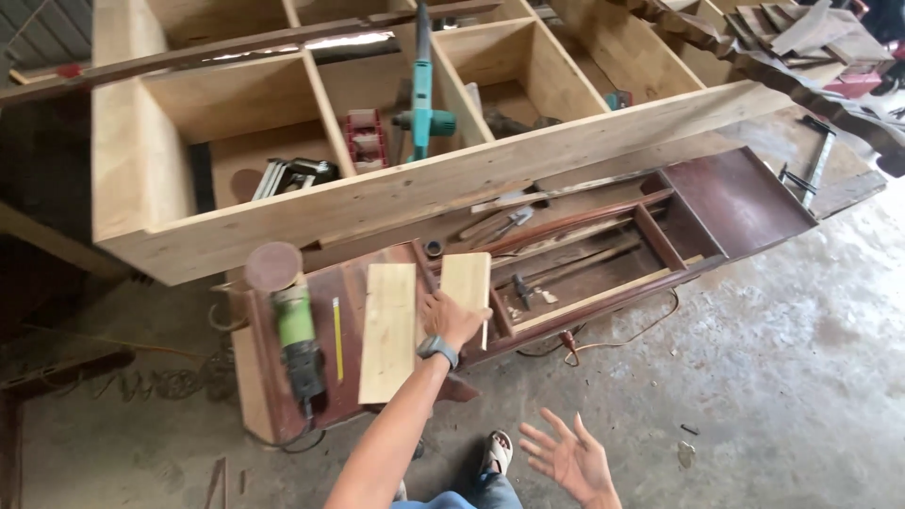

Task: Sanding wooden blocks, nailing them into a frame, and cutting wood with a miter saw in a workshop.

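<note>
Left hand (451, 319) grips the short pale board (468, 283), fingers closed on its lower edge, held over the dark red tray (735, 203). Longer board (389, 330) already lies flat beside it, near the angle grinder (294, 332). Right hand (572, 460) empty, fingers spread. Short board not yet set down.

Two pale boards (389, 330), one green grinder (297, 339), one yellow pencil (337, 339)
</note>
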